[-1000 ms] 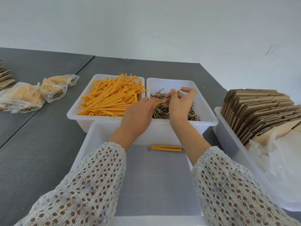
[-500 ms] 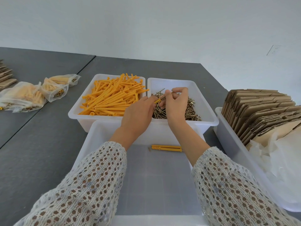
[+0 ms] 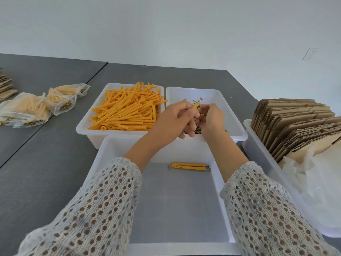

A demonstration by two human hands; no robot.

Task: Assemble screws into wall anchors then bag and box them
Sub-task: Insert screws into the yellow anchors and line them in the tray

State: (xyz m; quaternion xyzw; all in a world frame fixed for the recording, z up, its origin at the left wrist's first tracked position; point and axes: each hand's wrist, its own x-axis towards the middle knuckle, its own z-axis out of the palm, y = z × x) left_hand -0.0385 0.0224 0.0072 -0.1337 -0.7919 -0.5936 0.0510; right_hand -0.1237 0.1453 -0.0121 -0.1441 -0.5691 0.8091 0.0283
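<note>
Mostly undone, by the look of it. Grey table carries everything. Largest item on the right: a bin of flat cardboard boxes, none seen folded up, with white bags or film heaped at its near end; boxing judged not started on this side. Near centre, the collecting tray holds just two finished anchors with screws in, lying side by side at its far end, so this batch is at its start. Far centre, the anchor bin is heaped with orange anchors, plenty left. Right of it, the screw bin holds screws, mostly hidden behind the hands. Far left on the table lie three filled bags, evidence that earlier lots reached bagging; a little cardboard shows at the left edge. Left hand pinches one anchor over the screw bin, a screw head just showing at its far tip. Right hand is curled close beside that tip, fingers bent inward; what it holds, cannot tell. Judged step: seating screw number three.
</note>
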